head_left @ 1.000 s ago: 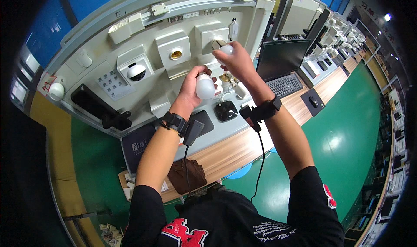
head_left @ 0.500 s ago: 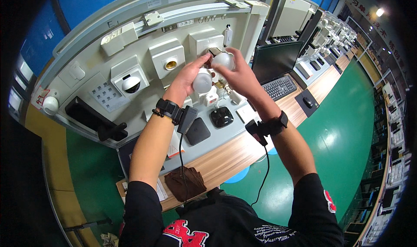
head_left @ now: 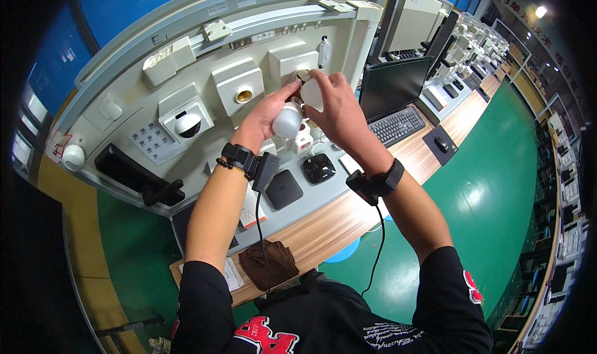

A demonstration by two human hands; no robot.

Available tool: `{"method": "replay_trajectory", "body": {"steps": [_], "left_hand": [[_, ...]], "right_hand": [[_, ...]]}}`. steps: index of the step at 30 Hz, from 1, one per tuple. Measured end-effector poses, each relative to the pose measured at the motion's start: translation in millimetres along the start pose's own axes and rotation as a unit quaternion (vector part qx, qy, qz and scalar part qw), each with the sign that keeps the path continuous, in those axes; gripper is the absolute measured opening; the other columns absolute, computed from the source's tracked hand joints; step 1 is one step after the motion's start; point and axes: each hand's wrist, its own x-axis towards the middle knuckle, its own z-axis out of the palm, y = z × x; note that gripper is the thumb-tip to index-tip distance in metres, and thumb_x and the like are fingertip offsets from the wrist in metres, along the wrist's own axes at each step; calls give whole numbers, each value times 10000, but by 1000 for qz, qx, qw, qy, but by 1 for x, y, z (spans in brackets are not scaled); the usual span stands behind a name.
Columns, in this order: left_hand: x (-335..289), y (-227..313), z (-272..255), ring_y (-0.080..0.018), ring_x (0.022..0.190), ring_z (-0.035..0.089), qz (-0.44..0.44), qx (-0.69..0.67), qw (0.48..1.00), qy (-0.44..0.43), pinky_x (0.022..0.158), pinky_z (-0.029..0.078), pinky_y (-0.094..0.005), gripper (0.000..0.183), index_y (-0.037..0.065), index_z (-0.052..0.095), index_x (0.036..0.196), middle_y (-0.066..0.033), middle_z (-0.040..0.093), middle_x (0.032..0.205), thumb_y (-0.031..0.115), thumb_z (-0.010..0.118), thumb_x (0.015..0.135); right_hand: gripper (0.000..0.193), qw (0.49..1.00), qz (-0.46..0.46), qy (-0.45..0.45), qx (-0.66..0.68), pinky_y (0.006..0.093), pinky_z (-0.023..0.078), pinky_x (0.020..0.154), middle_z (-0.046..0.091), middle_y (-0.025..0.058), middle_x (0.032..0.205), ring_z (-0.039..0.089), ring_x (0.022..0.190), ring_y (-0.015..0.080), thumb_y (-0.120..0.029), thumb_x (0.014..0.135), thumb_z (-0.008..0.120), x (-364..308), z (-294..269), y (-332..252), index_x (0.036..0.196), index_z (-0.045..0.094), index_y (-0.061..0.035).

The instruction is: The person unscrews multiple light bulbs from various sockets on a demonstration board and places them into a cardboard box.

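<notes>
While left bulb and right bulb sit upper centre of frame | left hand curled round former | right hand pinching latter | likely light, stiff, slick, fragile: grip narrow ends gently

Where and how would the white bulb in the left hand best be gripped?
Probably around the globe of the white bulb, coming from the person's side with fingers spread: its rounded end faces that way, uncovered, while the left hand hides the other end. The curve offers no flat sides, so a cupped grip looks surer than a pinch.
</notes>
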Motion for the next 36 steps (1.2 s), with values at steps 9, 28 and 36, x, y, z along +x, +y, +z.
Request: {"method": "replay_trajectory", "body": {"steps": [9, 28, 36], "left_hand": [[0, -2, -3, -198, 702, 641, -40, 16, 999, 9, 528, 558, -372, 347, 151, 605, 1061, -17, 609, 839, 448, 611, 882], [1, 1, -2, -160, 695, 637, -48, 66, 997, -12, 471, 554, -321, 398, 153, 604, 1082, 5, 607, 903, 492, 600, 873], [-2, 1, -5, -122, 687, 634, -36, 59, 997, -22, 489, 542, -321, 414, 134, 585, 1078, 13, 608, 859, 507, 548, 903]], "right_hand": [[566, 903, 296, -41, 309, 397, 526, 734, 651, 238, 814, 665, 808, 363, -428, 862, 627, 6, 13, 4, 1062, 537, 94], [535, 777, 362, -109, 504, 334, 546, 654, 620, 187, 971, 677, 776, 275, -438, 933, 532, 4, 13, 16, 1181, 499, 35], [560, 987, 116, 23, 109, 460, 490, 763, 601, 282, 967, 602, 892, 438, -304, 813, 712, -4, 12, 0, 1174, 478, 54]]}}
